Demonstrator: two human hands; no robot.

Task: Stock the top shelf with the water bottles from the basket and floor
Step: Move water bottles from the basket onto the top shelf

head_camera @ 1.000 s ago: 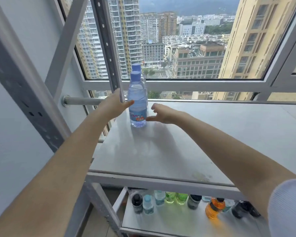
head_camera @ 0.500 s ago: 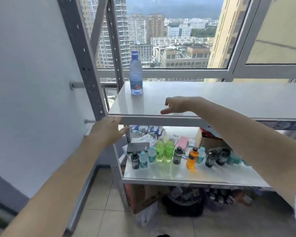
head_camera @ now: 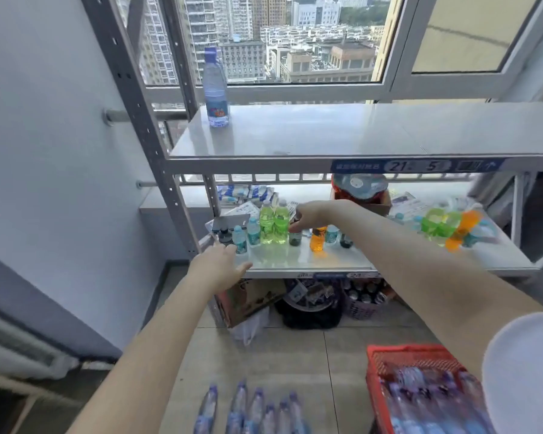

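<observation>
Two clear water bottles [head_camera: 215, 89] with blue caps stand one behind the other at the back left corner of the grey top shelf [head_camera: 326, 136]. Several more water bottles [head_camera: 251, 408] stand on the tiled floor at the bottom of the view. A red basket [head_camera: 386, 368] at the lower right holds several blurred water bottles. My left hand [head_camera: 218, 267] hangs empty with fingers apart, in front of the middle shelf's left end. My right hand [head_camera: 311, 216] is also empty and loosely open, in front of the middle shelf's bottles.
The middle shelf [head_camera: 326, 261] carries green, orange and small drink bottles, packets and a box. Under it sit a cardboard box [head_camera: 248, 300], a black bag and a purple basket [head_camera: 362, 303]. The rack's upright post [head_camera: 145, 130] is at the left, next to a wall; a window lies behind.
Both hands have come away from the top shelf bottle and dropped to the middle shelf's height. The view has pulled back and tilted down, showing the floor bottles and red basket.
</observation>
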